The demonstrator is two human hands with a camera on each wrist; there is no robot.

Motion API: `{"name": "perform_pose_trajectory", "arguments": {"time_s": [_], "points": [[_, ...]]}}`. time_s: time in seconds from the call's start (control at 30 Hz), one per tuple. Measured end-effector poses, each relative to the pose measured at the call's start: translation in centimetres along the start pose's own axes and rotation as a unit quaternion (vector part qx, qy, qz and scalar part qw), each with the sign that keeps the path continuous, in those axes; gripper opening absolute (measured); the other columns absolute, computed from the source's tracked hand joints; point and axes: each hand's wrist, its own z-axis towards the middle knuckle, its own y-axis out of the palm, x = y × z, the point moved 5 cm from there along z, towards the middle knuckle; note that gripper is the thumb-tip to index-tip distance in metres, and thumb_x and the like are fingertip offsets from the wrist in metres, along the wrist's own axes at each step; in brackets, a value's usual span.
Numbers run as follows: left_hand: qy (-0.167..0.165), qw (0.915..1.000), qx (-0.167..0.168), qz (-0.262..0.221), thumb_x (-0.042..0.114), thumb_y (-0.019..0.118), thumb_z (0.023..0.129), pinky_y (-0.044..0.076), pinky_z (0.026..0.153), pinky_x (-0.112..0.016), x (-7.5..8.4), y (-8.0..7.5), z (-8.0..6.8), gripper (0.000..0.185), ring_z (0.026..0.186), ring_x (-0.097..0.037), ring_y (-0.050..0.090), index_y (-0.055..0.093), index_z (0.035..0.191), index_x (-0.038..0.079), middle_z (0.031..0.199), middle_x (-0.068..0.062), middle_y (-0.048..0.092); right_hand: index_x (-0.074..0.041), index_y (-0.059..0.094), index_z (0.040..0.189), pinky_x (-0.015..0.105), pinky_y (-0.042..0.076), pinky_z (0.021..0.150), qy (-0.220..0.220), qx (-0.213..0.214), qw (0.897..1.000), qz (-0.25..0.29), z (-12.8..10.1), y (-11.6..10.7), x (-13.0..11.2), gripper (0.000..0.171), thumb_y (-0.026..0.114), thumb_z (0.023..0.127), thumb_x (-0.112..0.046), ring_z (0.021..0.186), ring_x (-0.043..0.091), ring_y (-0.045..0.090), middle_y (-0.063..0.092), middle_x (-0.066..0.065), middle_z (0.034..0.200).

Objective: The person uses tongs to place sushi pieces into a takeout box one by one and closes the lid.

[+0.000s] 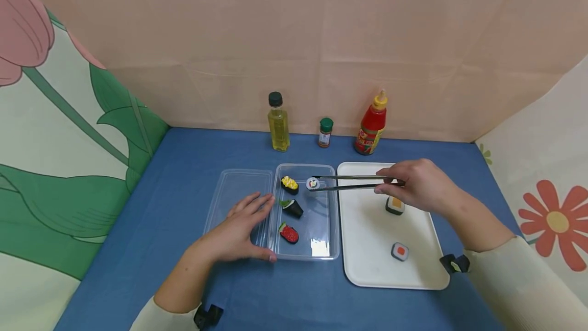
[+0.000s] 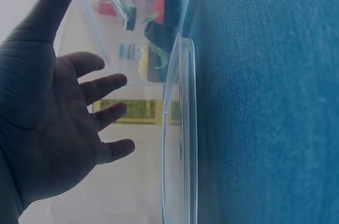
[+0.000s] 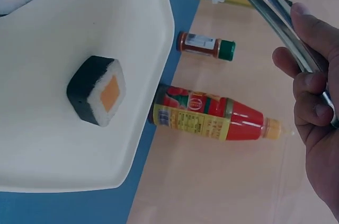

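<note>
The right hand (image 1: 420,185) has its fingers curled round a pair of metal tongs (image 1: 353,182), thumb and fingers pinching them near the handle end, and the tips are closed on a small round sushi roll (image 1: 313,184) with a white rim and coloured centre. That roll hangs over the back part of the clear plastic container (image 1: 328,249), just right of the yellow-topped sushi piece (image 1: 289,184), and I can't tell if it's touching the floor of the box or still a bit above it. The left hand (image 1: 239,229) is pretty much flat and open, fingers spread and relaxed, lying on the clear lid (image 1: 234,185) that sits right against the container's left wall, with the thumb along the container's front left edge; it isn't gripping anything. In the left wrist view you can see the open palm and loosely bent fingers (image 2: 108,83) next to the see-through rim. Inside the box there's also a green-topped sushi piece (image 1: 291,207) in the middle and a red-topped sushi piece (image 1: 289,233) nearer the front. To the right sits a white tray (image 1: 367,239) with two square rolls, an orange-centred roll (image 1: 395,205) partly under the right hand and a red-centred roll (image 1: 400,251) closer to the front. At the back of the blue tabletop (image 1: 184,183) stand an oil bottle (image 1: 278,122), a little spice jar (image 1: 325,132) and a ketchup bottle (image 1: 372,125).
</note>
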Motion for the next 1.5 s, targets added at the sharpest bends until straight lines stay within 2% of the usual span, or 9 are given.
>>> {"name": "perform_pose_trajectory", "arguments": {"time_s": [0.2,0.37,0.8,1.07,1.23,1.5], "points": [[0.003,1.0000,0.002,0.002,0.065,0.089,0.070,0.012,0.118,-0.073,0.0,-0.2,0.0,0.125,0.158,-0.038,0.006,0.026,0.166,0.015,0.173,-0.004,0.019,-0.007,0.082,0.110,0.020,0.051,0.054,0.025,-0.055,0.998,-0.017,1.9,0.4,0.0,0.033,0.090,0.084,-0.025,0.063,0.000,0.060,0.078,-0.002,0.090],[0.007,1.0000,0.004,0.004,0.064,0.089,0.071,0.012,0.118,-0.074,0.1,-0.1,0.0,0.124,0.158,-0.039,0.007,0.027,0.166,0.014,0.173,-0.004,0.020,-0.007,0.081,0.113,0.023,0.053,0.059,0.045,-0.091,0.995,-0.017,3.2,0.6,-0.1,0.034,0.087,0.086,-0.028,0.067,0.003,0.063,0.078,-0.002,0.090],[0.006,1.0000,-0.001,0.000,0.063,0.089,0.071,0.011,0.118,-0.074,0.1,-0.1,0.0,0.124,0.158,-0.037,0.006,0.026,0.166,0.015,0.173,-0.001,0.018,-0.007,0.082,0.108,0.030,0.058,0.068,0.040,-0.157,0.986,-0.041,5.9,0.4,-0.7,0.030,0.088,0.086,-0.027,0.071,0.007,0.069,0.076,-0.004,0.084],[0.008,1.0000,0.002,0.000,0.063,0.089,0.070,0.012,0.117,-0.074,0.1,0.0,0.0,0.124,0.158,-0.037,0.006,0.026,0.166,0.015,0.173,-0.001,0.019,-0.011,0.083,0.106,0.035,0.056,0.072,0.048,-0.204,0.975,-0.067,7.9,0.7,-1.6,0.027,0.088,0.086,-0.028,0.066,0.008,0.063,0.074,-0.006,0.078],[0.004,1.0000,0.001,-0.006,0.063,0.090,0.070,0.011,0.119,-0.072,0.1,0.0,0.0,0.125,0.159,-0.035,0.005,0.026,0.166,0.015,0.173,0.001,0.018,-0.011,0.083,0.107,0.035,0.057,0.072,0.051,-0.216,0.971,-0.084,8.5,1.0,-1.8,0.031,0.089,0.084,-0.030,0.068,0.009,0.064,0.075,-0.005,0.081],[0.011,0.9999,0.004,-0.007,0.063,0.089,0.071,0.012,0.118,-0.073,0.1,0.0,0.0,0.124,0.158,-0.037,0.006,0.027,0.166,0.014,0.173,0.001,0.018,-0.009,0.082,0.111,0.038,0.060,0.075,0.047,-0.211,0.972,-0.094,8.7,1.0,-1.9,0.037,0.091,0.082,-0.030,0.074,0.014,0.070,0.077,-0.001,0.087]]}}
